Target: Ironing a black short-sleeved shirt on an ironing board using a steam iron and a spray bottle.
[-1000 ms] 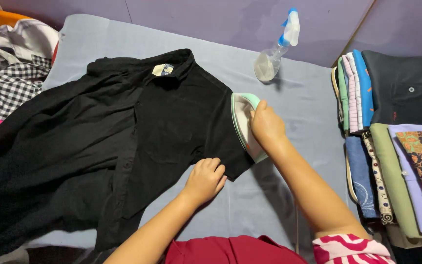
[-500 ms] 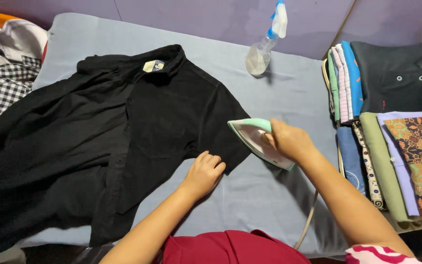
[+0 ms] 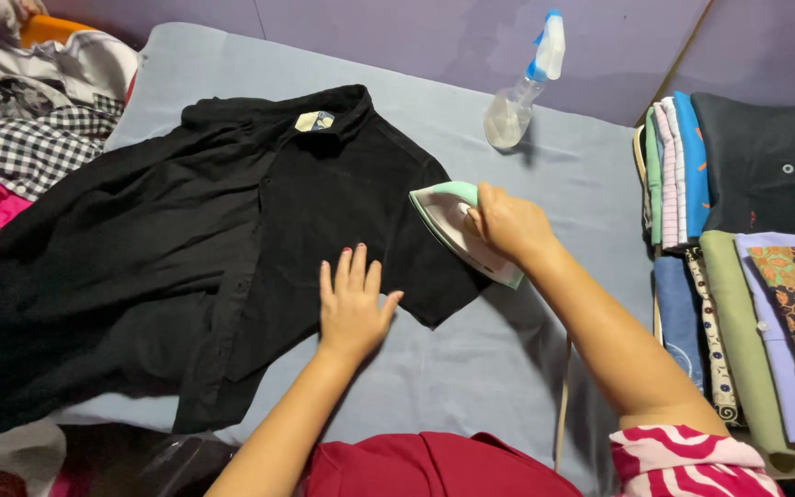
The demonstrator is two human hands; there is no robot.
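Your left hand (image 3: 351, 308) lay flat with fingers spread on the black shirt (image 3: 232, 239), and your right hand (image 3: 506, 224) squeezed tight around the green iron (image 3: 457, 230) at the sleeve.

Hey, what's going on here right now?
A person is ironing a black shirt spread on a grey padded surface. The right hand grips a pale green iron at the sleeve's edge; the left hand lies flat on the shirt. A spray bottle and folded clothes sit nearby.
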